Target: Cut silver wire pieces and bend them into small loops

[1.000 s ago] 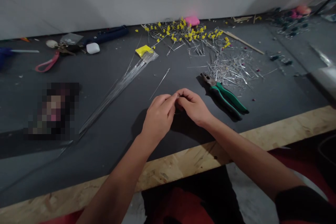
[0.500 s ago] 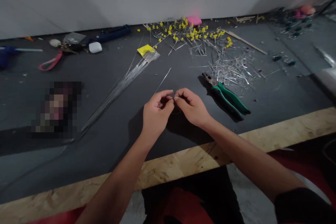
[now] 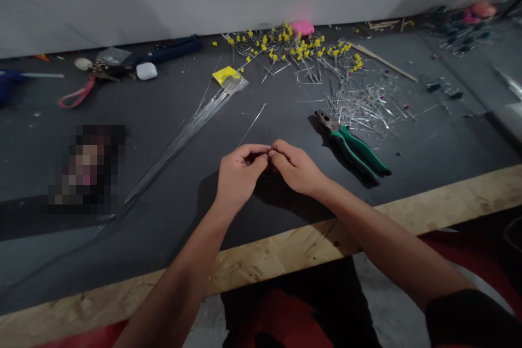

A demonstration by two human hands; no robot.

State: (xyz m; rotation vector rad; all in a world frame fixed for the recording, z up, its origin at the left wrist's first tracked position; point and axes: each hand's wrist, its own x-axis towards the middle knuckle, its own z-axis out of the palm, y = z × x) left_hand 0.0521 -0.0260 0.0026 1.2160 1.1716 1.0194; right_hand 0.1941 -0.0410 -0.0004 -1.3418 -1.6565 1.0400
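Note:
My left hand (image 3: 240, 174) is closed, its thumb and index finger pinched together just above the dark table. Directly opposite, my right hand (image 3: 297, 166) pinches too, and the fingertips of both hands meet. Between them is a thin wire, mostly hidden by the fingers; only a faint curve of it shows below them. A straight wire with a twisted end (image 3: 256, 116) extends from behind my left index finger; whether the hand touches it, I cannot tell. Pliers with green and black handles (image 3: 354, 149) lie to the right of my right hand.
Left of my hands lies a long bundle of wires (image 3: 175, 144) with a yellow tag (image 3: 225, 75). Farther back are yellow-tipped wire pieces (image 3: 302, 50), a heap of short wires (image 3: 365, 103), a pink lump (image 3: 302, 27) and a wooden stick (image 3: 385, 62). A white case (image 3: 147, 70) sits back left.
My fingertips have drawn closer together, and the left index finger has straightened toward the right hand. The wire loop below the fingers shows less. The view has shifted slightly.

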